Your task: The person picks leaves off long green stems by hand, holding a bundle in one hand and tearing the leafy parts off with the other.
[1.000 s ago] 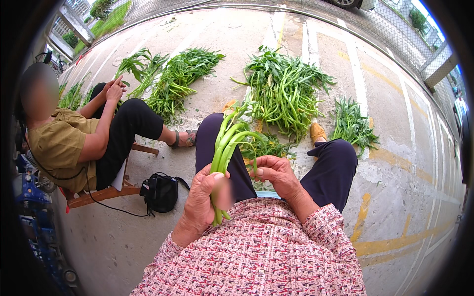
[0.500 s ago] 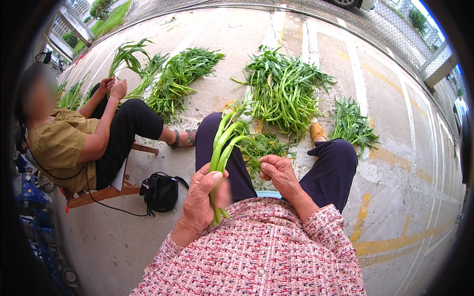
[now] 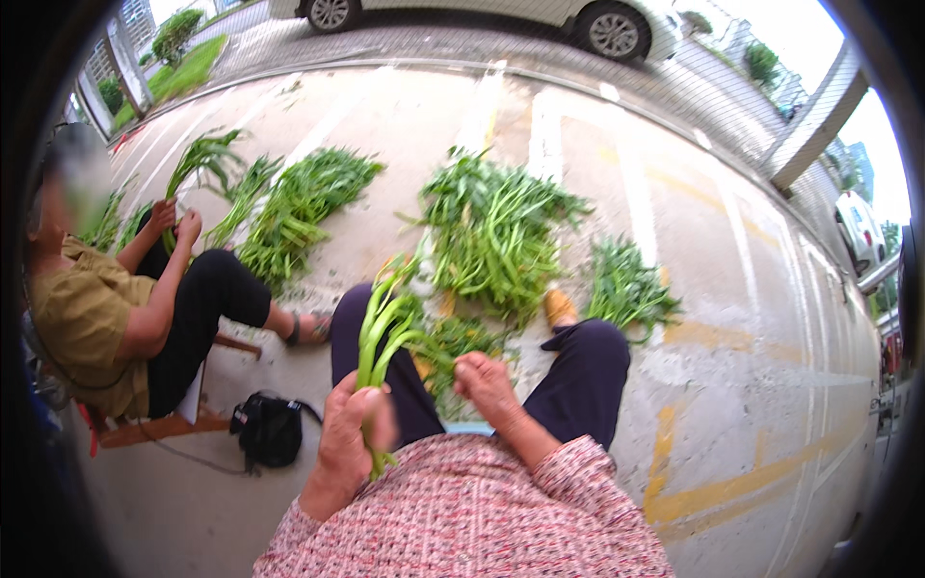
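Note:
My left hand (image 3: pixel 339 438), held above my lap, is closed around a bunch of green water spinach stems (image 3: pixel 374 342) that stand upright from the fist. Just to its right, my right hand (image 3: pixel 491 390) pinches the end of a thin shoot that bends over from the bunch. Under both hands, between my knees, lie loose leaves and trimmings (image 3: pixel 461 339). Past my feet spreads a large heap of water spinach (image 3: pixel 496 246), and a smaller leafy heap (image 3: pixel 626 289) rests beyond my right knee.
On the left a seated co-worker (image 3: pixel 106 313) holds a water spinach bunch (image 3: pixel 200 159) in both hands. Another heap (image 3: pixel 303 202) lies near that person. A black bag (image 3: pixel 270 429) sits by the wooden chair (image 3: pixel 145 435). Behind a wire fence stands a white car (image 3: pixel 462 19).
The view has tilted upward and turned right, so the car shows more fully and the scene sits lower and further left. Both hands keep their grip in nearly the same pose.

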The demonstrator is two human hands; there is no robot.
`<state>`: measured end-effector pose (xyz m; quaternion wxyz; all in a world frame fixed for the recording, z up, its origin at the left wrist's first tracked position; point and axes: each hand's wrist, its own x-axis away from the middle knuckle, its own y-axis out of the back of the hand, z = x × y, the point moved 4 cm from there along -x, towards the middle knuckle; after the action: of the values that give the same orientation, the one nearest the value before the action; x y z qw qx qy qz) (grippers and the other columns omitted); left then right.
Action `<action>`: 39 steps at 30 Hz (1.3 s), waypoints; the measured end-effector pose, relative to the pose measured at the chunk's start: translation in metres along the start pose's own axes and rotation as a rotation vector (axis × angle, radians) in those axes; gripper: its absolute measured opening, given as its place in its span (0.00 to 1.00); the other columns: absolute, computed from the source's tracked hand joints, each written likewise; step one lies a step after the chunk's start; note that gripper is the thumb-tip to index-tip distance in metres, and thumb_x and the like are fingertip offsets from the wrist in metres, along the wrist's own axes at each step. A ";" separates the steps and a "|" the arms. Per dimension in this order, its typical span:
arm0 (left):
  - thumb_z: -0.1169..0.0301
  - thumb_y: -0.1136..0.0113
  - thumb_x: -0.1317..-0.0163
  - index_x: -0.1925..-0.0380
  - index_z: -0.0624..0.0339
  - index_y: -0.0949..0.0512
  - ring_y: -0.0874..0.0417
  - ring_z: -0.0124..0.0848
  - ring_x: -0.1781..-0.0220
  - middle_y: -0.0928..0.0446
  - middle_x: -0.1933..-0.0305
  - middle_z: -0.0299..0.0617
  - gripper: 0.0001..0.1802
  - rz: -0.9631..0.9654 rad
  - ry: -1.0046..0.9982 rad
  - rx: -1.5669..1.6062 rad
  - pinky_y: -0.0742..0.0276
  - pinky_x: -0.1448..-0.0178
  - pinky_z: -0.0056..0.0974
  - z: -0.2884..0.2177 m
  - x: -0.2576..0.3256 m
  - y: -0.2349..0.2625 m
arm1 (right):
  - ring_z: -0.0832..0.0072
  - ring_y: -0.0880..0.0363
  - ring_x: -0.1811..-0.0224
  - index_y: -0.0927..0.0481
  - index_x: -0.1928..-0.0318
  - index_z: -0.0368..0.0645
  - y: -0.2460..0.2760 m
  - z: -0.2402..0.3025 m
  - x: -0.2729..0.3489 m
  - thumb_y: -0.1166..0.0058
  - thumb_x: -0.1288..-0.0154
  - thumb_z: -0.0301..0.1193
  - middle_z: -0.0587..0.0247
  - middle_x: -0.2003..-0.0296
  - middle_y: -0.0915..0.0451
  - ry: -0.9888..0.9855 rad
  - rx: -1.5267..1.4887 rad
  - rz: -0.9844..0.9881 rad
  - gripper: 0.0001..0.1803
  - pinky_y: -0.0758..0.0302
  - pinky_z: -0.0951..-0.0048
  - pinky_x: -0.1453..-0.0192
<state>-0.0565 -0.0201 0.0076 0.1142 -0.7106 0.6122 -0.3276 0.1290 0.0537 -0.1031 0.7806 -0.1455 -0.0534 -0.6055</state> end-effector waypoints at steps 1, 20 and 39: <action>0.68 0.44 0.37 0.63 0.62 0.28 0.36 0.22 0.88 0.33 0.84 0.36 0.10 -0.003 -0.031 -0.002 0.35 0.82 0.30 -0.001 -0.002 0.002 | 0.86 0.30 0.79 0.21 0.63 0.38 -0.002 0.007 0.000 0.53 0.30 0.31 0.72 0.80 0.24 0.044 0.020 0.002 0.10 0.33 0.81 0.74; 0.74 0.43 0.37 0.64 0.61 0.27 0.31 0.21 0.87 0.29 0.83 0.34 0.05 0.057 -0.200 0.018 0.35 0.84 0.27 0.003 -0.028 -0.002 | 0.86 0.37 0.81 0.23 0.68 0.42 0.012 0.011 -0.015 0.52 0.30 0.31 0.74 0.80 0.29 -0.038 -0.107 -0.065 0.09 0.40 0.82 0.77; 0.75 0.42 0.37 0.64 0.61 0.27 0.32 0.20 0.84 0.30 0.81 0.34 0.05 0.115 -0.186 -0.043 0.35 0.81 0.27 -0.011 -0.014 -0.021 | 0.85 0.39 0.83 0.24 0.67 0.43 0.020 0.011 -0.016 0.51 0.31 0.32 0.73 0.81 0.31 -0.019 -0.124 -0.154 0.08 0.41 0.81 0.80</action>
<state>-0.0466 0.0008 0.0231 0.1737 -0.7040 0.6454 -0.2402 0.1452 0.0769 -0.1000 0.7208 -0.1948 -0.0339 -0.6643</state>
